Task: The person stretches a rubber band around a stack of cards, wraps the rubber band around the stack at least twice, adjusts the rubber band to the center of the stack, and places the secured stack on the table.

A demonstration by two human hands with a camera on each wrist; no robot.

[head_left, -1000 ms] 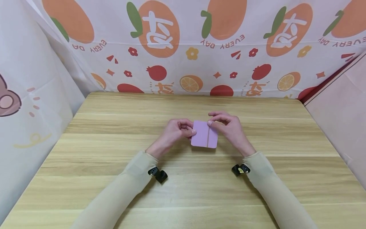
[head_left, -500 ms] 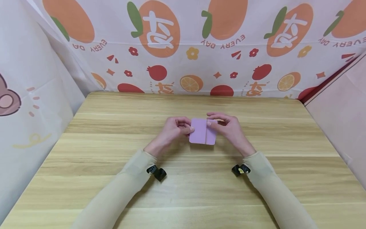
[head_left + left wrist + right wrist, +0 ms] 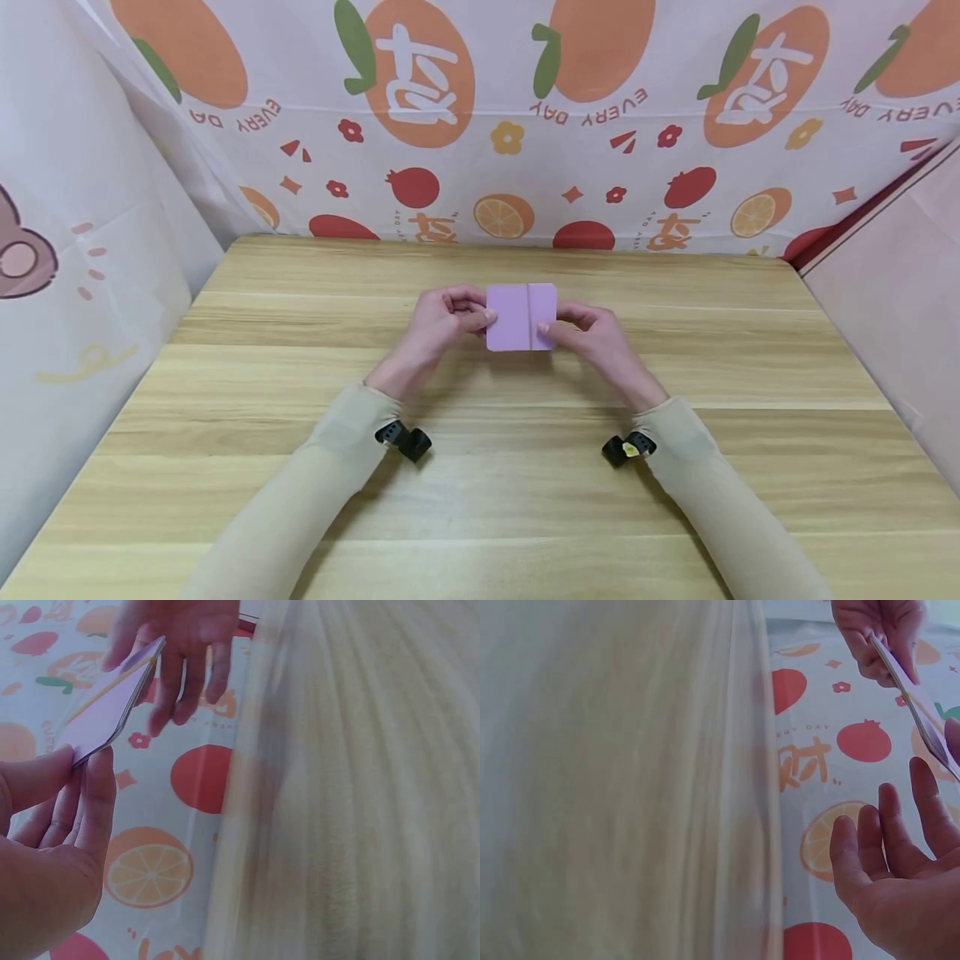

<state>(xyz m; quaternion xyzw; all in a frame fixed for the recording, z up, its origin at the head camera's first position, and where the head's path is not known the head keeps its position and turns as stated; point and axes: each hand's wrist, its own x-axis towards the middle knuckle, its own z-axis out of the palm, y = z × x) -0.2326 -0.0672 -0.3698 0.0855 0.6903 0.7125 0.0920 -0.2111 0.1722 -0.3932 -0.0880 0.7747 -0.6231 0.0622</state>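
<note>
A small purple notebook (image 3: 508, 317), thin and square with rounded corners, is held up above the table, its front facing the head camera. A narrow tan elastic band (image 3: 530, 317) runs top to bottom across it, right of centre. My left hand (image 3: 442, 321) pinches the left edge between thumb and fingers, as the left wrist view of the notebook (image 3: 105, 716) also shows. At the other edge, the thumb of my right hand (image 3: 596, 333) touches the front. In the right wrist view the right hand's fingers (image 3: 900, 855) are spread and relaxed, apart from the notebook.
A wood-grain table (image 3: 465, 500) lies under both forearms. Behind it hangs a fruit-printed white cloth (image 3: 585, 175), with a white cloth at left and a pale panel (image 3: 900, 317) at right. Black wrist cameras (image 3: 412, 443) are strapped to both sleeves.
The notebook has moved up and left in the head view and straightened. My left hand moved with it; my right thumb slid from near the band's top down toward the lower right edge.
</note>
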